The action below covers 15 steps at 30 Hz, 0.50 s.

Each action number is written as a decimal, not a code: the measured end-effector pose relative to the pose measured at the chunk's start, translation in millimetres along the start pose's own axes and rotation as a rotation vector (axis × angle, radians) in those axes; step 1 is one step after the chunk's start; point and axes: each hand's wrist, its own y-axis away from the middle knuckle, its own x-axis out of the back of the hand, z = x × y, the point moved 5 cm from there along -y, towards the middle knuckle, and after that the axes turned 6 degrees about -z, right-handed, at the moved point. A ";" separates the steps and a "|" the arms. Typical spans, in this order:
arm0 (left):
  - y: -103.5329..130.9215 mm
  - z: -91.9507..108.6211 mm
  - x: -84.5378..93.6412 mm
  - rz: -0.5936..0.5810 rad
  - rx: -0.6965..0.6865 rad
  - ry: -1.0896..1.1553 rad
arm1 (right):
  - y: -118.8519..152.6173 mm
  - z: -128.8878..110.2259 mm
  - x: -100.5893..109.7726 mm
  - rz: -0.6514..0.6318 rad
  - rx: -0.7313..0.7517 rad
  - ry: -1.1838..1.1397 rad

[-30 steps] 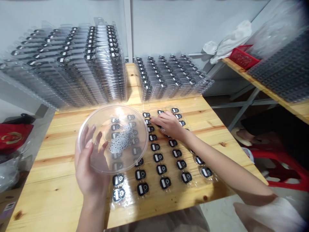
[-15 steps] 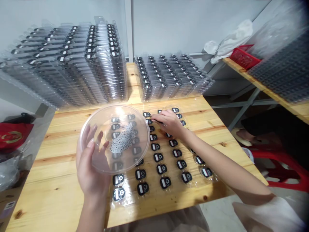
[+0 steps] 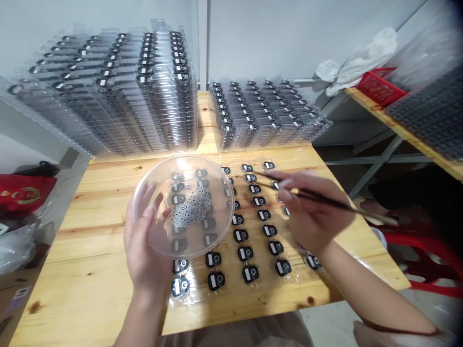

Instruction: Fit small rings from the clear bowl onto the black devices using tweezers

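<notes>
My left hand (image 3: 144, 250) grips a clear round plastic dish (image 3: 197, 241) by its left side, tilted above the table. Several small grey-white rings (image 3: 190, 207) are heaped in it. My right hand (image 3: 316, 207), slightly blurred, is closed around dark tweezers (image 3: 307, 193) whose tips point left, over the upper right rows. Beneath both hands lies a clear plastic tray with small black devices (image 3: 250, 273) in rows, each with a white rectangle and a ring-shaped mark. The dish partly covers its left columns, seen through the plastic. Whether the tweezer tips pinch a ring I cannot tell.
A tall stack of filled clear trays (image 3: 144, 106) stands at the back left, a lower stack (image 3: 260, 115) at the back centre. On the right, a shelf (image 3: 376, 113) bears a red basket (image 3: 381, 86). A red stool (image 3: 419, 246) and part of another person are beside the table (image 3: 94, 231).
My right hand has lifted off the tray and moved right and towards me with the tweezers, now more visible. The view has shifted a little; my left hand still holds the dish.
</notes>
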 end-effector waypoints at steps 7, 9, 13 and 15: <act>3.0 -2.7 -2.5 -0.077 -0.010 -0.046 | 28.2 -42.0 -35.8 -0.528 0.264 0.123; 3.9 -2.5 -3.8 -0.095 -0.017 -0.060 | 30.5 -36.9 -41.0 -0.551 0.250 0.134; 6.4 -2.0 -6.7 -0.106 -0.007 -0.056 | 26.4 -29.7 -44.9 -0.534 0.201 0.117; 7.5 -1.8 -8.1 -0.104 -0.005 -0.057 | 24.6 -29.8 -45.4 -0.525 0.196 0.115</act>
